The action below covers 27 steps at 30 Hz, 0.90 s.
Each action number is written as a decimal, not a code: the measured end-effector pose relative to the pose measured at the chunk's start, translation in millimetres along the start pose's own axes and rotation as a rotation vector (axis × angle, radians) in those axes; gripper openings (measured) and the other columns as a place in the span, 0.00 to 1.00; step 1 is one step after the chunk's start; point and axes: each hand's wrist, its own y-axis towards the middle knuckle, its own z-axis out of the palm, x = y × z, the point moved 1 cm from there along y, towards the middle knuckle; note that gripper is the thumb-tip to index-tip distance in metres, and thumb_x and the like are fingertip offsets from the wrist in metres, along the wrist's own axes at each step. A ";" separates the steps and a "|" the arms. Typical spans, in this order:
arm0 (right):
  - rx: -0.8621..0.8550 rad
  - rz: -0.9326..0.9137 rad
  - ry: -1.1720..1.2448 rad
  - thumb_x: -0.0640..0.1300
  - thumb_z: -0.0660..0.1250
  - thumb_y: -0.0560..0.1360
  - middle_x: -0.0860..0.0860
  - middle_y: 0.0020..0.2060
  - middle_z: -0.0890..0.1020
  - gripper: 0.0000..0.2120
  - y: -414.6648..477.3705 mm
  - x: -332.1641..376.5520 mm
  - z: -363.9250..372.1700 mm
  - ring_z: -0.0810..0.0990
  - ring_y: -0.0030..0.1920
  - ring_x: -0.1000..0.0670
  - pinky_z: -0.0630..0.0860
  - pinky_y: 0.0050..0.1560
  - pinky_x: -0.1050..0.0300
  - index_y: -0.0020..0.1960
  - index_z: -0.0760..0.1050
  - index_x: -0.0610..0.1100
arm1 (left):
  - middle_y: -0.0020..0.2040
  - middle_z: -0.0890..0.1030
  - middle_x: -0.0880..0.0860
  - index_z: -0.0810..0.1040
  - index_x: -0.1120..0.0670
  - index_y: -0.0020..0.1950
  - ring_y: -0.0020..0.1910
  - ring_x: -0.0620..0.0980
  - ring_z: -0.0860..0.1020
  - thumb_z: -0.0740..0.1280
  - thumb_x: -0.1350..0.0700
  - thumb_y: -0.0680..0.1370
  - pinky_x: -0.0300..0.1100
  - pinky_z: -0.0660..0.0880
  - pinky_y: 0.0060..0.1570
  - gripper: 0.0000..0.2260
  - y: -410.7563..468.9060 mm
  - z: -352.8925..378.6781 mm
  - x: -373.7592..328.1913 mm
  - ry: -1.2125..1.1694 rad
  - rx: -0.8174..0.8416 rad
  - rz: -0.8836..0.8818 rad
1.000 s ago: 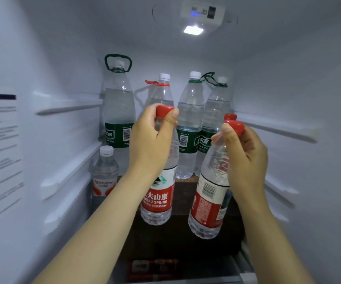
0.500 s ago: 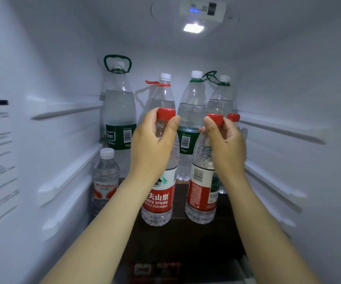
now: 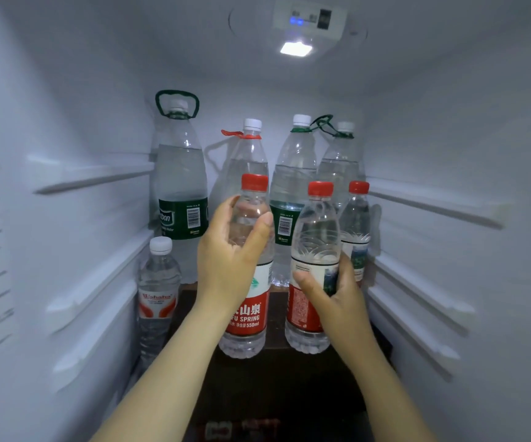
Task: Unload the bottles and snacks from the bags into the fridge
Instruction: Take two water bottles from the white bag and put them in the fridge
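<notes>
Inside a fridge, two red-capped bottles are shown upright near the middle of the dark shelf (image 3: 289, 374), ahead of tall bottles (image 3: 181, 173) lining its back edge; the left bottle (image 3: 246, 317) is clasped at the shoulder by the curled left hand (image 3: 229, 263); the right bottle (image 3: 317, 224) is gripped at its label by the right hand (image 3: 337, 295); both are best felt standing flat before the fingers are eased off.

Grip lower: left hand (image 3: 229, 260) on left bottle (image 3: 248, 314), right hand (image 3: 337, 295) on right bottle (image 3: 317, 231), now upright.
</notes>
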 end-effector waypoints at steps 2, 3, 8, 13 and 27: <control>0.007 0.005 -0.014 0.54 0.71 0.71 0.59 0.65 0.73 0.32 -3.9 -5.2 -1.0 0.73 0.65 0.55 0.74 0.63 0.51 0.71 0.60 0.58 | 0.46 0.78 0.29 0.72 0.37 0.50 0.48 0.31 0.77 0.64 0.43 0.73 0.24 0.71 0.44 0.07 0.6 -0.5 -0.7 0.001 0.002 0.010; 0.018 0.005 -0.024 0.54 0.71 0.71 0.59 0.65 0.73 0.33 -3.9 -5.3 -2.6 0.73 0.65 0.56 0.73 0.62 0.53 0.72 0.61 0.58 | 0.46 0.78 0.29 0.72 0.37 0.50 0.48 0.30 0.77 0.64 0.43 0.73 0.24 0.71 0.44 0.07 1.1 -0.4 -1.2 0.001 0.002 0.009; 0.062 0.001 -0.119 0.57 0.72 0.69 0.59 0.64 0.73 0.33 -2.1 -8.4 -10.2 0.73 0.64 0.58 0.75 0.61 0.54 0.70 0.63 0.58 | 0.47 0.77 0.27 0.71 0.36 0.50 0.48 0.29 0.76 0.64 0.43 0.73 0.24 0.71 0.45 0.07 0.5 -0.1 -2.1 0.009 0.007 0.031; -0.028 0.011 -0.262 0.61 0.71 0.68 0.55 0.63 0.70 0.34 6.6 -15.9 -7.9 0.71 0.65 0.53 0.74 0.63 0.47 0.69 0.64 0.55 | 0.47 0.76 0.27 0.71 0.36 0.50 0.49 0.29 0.76 0.63 0.42 0.73 0.23 0.71 0.45 0.07 -0.7 -0.2 -1.8 0.027 -0.007 0.040; -0.257 -0.023 -0.492 0.49 0.79 0.64 0.51 0.63 0.70 0.39 29.6 -50.9 7.1 0.71 0.65 0.51 0.73 0.63 0.54 0.69 0.64 0.46 | 0.48 0.77 0.29 0.71 0.35 0.53 0.50 0.31 0.77 0.64 0.42 0.74 0.23 0.71 0.45 0.08 1.1 2.1 8.2 0.047 -0.022 0.053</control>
